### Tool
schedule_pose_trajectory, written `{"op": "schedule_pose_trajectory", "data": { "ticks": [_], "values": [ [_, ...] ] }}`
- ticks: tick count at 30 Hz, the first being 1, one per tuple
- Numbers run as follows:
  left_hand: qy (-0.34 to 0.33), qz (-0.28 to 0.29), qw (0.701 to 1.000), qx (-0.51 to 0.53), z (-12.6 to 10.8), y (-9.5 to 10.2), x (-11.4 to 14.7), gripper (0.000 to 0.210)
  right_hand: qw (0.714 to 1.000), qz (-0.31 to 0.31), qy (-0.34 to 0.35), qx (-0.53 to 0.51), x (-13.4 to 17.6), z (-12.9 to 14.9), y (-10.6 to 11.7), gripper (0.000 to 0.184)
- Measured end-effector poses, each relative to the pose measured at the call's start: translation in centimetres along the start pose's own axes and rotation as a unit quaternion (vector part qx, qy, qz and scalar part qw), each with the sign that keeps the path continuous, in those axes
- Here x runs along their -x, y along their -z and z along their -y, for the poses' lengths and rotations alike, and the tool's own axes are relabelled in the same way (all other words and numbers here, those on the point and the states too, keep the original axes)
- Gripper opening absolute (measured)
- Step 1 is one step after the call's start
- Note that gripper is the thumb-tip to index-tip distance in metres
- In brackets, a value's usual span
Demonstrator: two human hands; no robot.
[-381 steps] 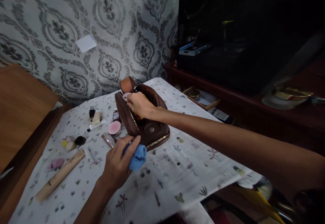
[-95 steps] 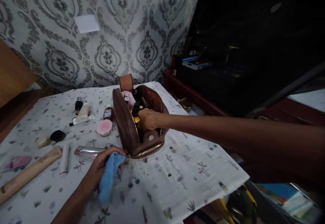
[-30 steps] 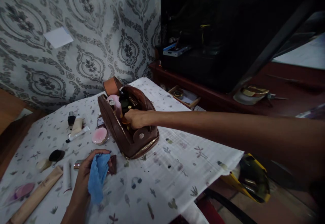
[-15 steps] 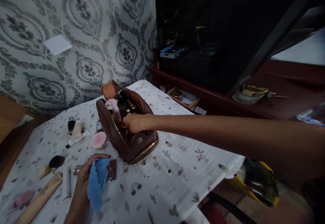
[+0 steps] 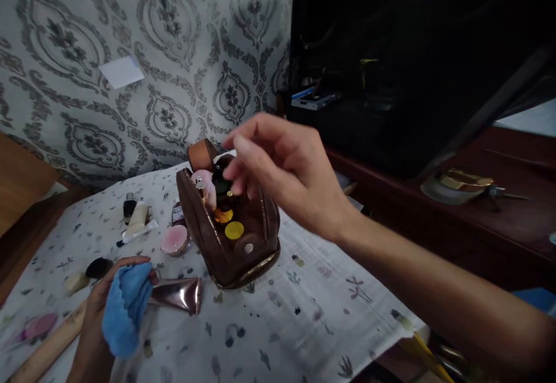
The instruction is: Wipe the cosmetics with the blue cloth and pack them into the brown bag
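The brown cosmetic bag point(image 5: 204, 238) stands unzipped on the table, with a pink item point(image 5: 204, 183), a dark bottle point(image 5: 221, 186) and a yellow round item point(image 5: 234, 230) inside. Above its opening is my right hand point(image 5: 291, 168), fingers slightly curled and apart, nothing visible in them. My left hand point(image 5: 102, 296), at the lower left, is closed around a light blue cloth point(image 5: 125, 307). A shiny rose-gold tube point(image 5: 179, 295) juts out past the cloth; its other end is hidden, so I cannot tell whether the hand touches it. Near the bag lies a pink round compact point(image 5: 175, 240).
Left of the bag lie a beige tube point(image 5: 138, 218), a dark small bottle point(image 5: 129, 208), a clear slim tube point(image 5: 141, 232) and a black round lid point(image 5: 99, 267). A television point(image 5: 391, 53) stands on a red-brown cabinet point(image 5: 512, 157) at right, beside a gold-lidded jar point(image 5: 460, 186).
My right hand has come up out of the bag and opened. The left hand with the cloth has shifted left, showing more of the rose-gold tube. The camera view has turned slightly.
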State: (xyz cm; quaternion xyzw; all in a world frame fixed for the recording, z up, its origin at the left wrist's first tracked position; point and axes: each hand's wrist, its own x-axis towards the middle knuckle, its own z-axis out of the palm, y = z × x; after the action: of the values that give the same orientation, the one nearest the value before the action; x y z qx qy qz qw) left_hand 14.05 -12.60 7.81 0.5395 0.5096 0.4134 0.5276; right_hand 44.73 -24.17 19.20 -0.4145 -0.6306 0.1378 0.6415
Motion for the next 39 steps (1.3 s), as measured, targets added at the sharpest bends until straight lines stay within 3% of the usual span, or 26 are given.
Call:
{"op": "schedule_pose_trajectory", "data": {
  "ticks": [2,4,7,9,11,14,17,20,24,27,35,39],
  "values": [
    [0.006,-0.017,1.000,0.019,-0.6,0.0,-0.2,0.040,0.999,0.055,-0.004,0.001,2.4,0.1,-1.1,0.021],
    [-0.007,-0.023,0.999,0.025,-1.2,-0.1,-0.3,0.036,0.983,0.179,0.016,0.027,4.8,-0.3,-2.6,0.019],
    [-0.059,-0.019,0.998,-0.017,-2.0,-0.5,-0.8,0.034,0.914,0.381,0.066,0.123,7.8,-1.4,-5.7,0.014],
    [-0.096,-0.020,0.993,-0.072,-2.2,-0.6,-1.5,0.035,0.874,0.452,0.075,0.161,9.3,-2.6,-7.9,0.014],
    [-0.129,-0.026,0.981,-0.143,-2.0,-0.5,-2.5,0.037,0.881,0.442,0.047,0.164,10.3,-4.0,-10.1,0.012],
    [-0.166,-0.002,0.950,-0.265,-1.4,-0.2,-4.6,0.042,0.936,0.320,-0.016,0.142,11.4,-6.1,-13.1,0.016],
    [-0.219,0.045,0.895,-0.386,-0.5,-0.1,-6.6,0.045,0.960,0.240,-0.019,0.144,12.2,-7.4,-15.1,0.025],
    [-0.264,0.081,0.831,-0.483,0.3,-1.1,-7.7,0.044,0.955,0.232,-0.019,0.185,13.0,-7.8,-16.2,0.033],
    [-0.223,0.132,0.776,-0.575,0.7,-3.4,-7.5,0.044,0.936,0.269,-0.074,0.215,14.1,-8.1,-17.1,0.039],
    [-0.184,0.130,0.763,-0.606,0.6,-4.4,-6.9,0.048,0.929,0.281,-0.071,0.228,14.6,-8.6,-17.4,0.037],
    [-0.175,0.129,0.735,-0.642,1.1,-4.9,-5.8,0.056,0.925,0.339,0.052,0.164,13.9,-8.0,-16.1,0.025],
    [-0.183,0.103,0.757,-0.619,1.4,-4.9,-5.5,0.062,0.938,0.333,0.030,0.095,13.6,-8.1,-15.8,0.016]
  ]
}}
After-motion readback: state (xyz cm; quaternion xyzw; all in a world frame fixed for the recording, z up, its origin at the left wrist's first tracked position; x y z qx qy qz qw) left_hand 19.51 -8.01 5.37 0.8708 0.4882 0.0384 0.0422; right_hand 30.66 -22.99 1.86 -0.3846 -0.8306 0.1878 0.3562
